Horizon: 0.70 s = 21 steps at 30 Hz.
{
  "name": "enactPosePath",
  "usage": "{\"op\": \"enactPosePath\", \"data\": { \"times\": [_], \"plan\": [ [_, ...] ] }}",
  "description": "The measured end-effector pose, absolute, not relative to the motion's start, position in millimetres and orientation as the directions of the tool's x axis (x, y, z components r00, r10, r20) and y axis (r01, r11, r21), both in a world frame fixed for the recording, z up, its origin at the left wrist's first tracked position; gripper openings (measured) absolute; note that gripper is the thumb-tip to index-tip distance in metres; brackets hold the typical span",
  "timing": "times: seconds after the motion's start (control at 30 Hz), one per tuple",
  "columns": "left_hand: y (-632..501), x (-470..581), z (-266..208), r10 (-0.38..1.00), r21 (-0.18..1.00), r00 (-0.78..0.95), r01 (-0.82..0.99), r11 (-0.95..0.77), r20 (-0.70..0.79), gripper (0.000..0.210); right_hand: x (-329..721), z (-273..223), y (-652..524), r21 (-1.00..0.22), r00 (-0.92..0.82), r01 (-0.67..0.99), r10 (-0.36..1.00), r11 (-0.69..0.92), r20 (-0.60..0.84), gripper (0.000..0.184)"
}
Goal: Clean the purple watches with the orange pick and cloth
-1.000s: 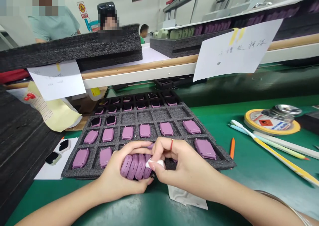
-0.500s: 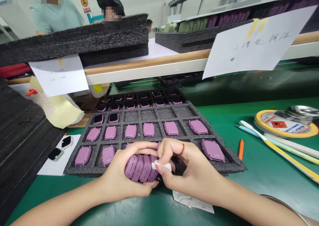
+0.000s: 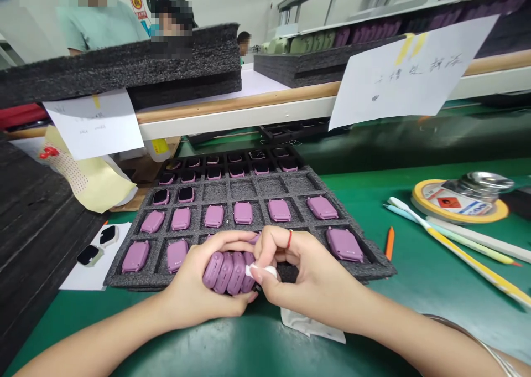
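While the left hand curls around a close row of purple cases at the lower centre of the frame, the right hand pinches a small white wipe between thumb and finger at the row's right end. The step in hand looks to be wiping the edges of these cases; the next move seems to call for a steady left grip, so the row does not slip or fan apart, and light pressure from the wipe along each edge. Beyond the hands, mid-frame, lies the tray, with more cases in its near rows and dark-faced watches farther back. A crumpled cloth lies on the green surface just below the right hand. As for writing, the large sheet at upper right and the smaller sheet at upper left bear handwriting too blurred to read with certainty. The tin at right carries an orange hazard square with a dark flame and blue lettering that cannot be made out. The yellow-and-red sign on the wall and the tiny print on the trayed cases are illegible, and no brand name can be read.
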<state>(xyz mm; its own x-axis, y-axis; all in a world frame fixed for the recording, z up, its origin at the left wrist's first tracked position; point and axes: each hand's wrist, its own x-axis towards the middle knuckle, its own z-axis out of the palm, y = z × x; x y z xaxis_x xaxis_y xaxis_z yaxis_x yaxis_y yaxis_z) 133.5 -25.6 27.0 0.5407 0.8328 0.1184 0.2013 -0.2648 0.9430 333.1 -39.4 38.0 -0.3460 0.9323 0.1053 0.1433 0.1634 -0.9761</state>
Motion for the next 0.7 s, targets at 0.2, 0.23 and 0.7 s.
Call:
{"op": "enactPosePath", "data": {
  "times": [0.2, 0.23, 0.7],
  "plan": [
    [-24.4, 135.3, 26.3, 0.844, 0.949, 0.527, 0.199, -0.243, 0.105, 0.069, 329.4, 36.7, -37.2, -0.966, -0.303, 0.163, 0.942, 0.201, 0.145, 0.012],
    [-24.3, 135.4, 26.2, 0.847, 0.951, 0.522, 0.201, -0.235, 0.099, 0.068, 328.8, 36.8, -36.6, -0.975, -0.301, 0.146, 0.946, 0.168, 0.118, 0.013],
    [-24.8, 133.9, 25.3, 0.835, 0.943, 0.537, 0.202, -0.265, 0.119, 0.069, 329.1, 35.4, -37.6, -0.966, -0.286, 0.150, 0.945, 0.208, 0.159, 0.014]
  ]
}}
